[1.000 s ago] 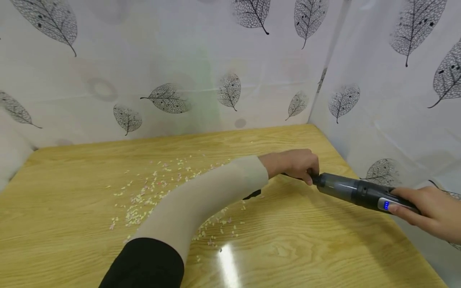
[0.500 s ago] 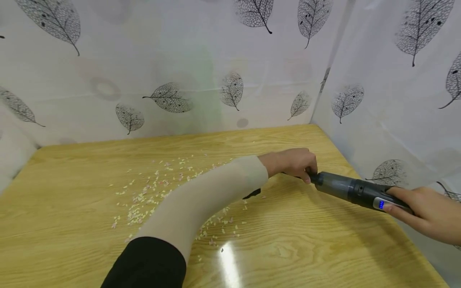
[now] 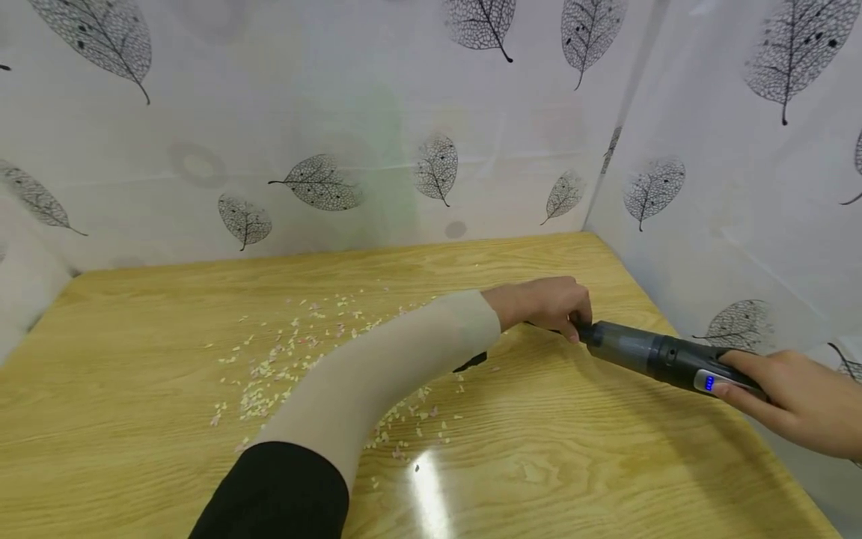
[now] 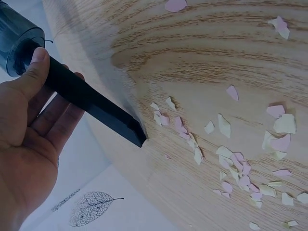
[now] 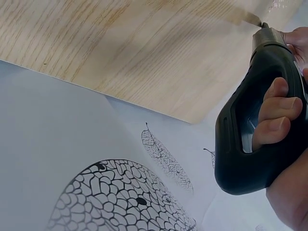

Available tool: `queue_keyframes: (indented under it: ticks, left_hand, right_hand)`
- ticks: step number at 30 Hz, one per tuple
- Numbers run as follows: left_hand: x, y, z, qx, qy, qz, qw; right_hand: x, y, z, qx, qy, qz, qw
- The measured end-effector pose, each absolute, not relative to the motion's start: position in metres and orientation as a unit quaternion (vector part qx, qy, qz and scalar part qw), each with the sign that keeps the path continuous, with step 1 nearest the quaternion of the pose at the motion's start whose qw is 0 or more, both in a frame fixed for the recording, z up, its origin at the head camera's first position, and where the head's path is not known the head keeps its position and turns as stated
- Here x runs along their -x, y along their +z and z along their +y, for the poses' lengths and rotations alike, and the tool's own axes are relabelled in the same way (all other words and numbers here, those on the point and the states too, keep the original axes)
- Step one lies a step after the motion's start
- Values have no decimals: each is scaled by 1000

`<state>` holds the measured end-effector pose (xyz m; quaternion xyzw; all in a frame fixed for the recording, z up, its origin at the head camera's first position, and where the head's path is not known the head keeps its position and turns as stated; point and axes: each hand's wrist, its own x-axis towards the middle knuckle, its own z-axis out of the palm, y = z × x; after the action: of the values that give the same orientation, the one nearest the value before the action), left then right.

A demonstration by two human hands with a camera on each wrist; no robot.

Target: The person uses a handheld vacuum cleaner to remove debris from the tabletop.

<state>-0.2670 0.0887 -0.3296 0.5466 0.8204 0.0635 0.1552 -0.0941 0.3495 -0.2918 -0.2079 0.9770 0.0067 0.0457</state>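
Note:
A black handheld vacuum cleaner (image 3: pixel 622 346) with a smoky clear dust cup is held over the right part of the wooden table. My right hand (image 3: pixel 795 404) grips its loop handle (image 5: pixel 226 144), fingers curled through the opening in the right wrist view. The thumb lies by a lit blue display (image 3: pixel 709 383). Reaching across, my left hand (image 3: pixel 548 301) pinches the slim black nozzle (image 4: pixel 96 103) where it meets the cup. In the left wrist view the slanted nozzle tip is close over the table, near scattered pink and pale yellow paper bits (image 4: pixel 240 168).
Paper bits (image 3: pixel 259 397) spread over the middle of the wooden table (image 3: pixel 552 464), partly hidden behind my left sleeve (image 3: pixel 377 374). White curtains with leaf prints (image 3: pixel 323 105) stand along the back and right edges. A bright light reflection (image 3: pixel 431 494) lies near the front.
Both hands and the vacuum cleaner have shifted slightly left, while the background has drifted a little right in the view. Both grips stay the same.

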Motion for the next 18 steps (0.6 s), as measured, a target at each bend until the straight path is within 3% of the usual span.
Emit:
queue_keyframes:
  ticks: [18]
  left_hand:
    - [266, -327, 87, -546, 48, 822, 156]
  right_hand:
    - [101, -289, 353, 216, -1, 973, 87]
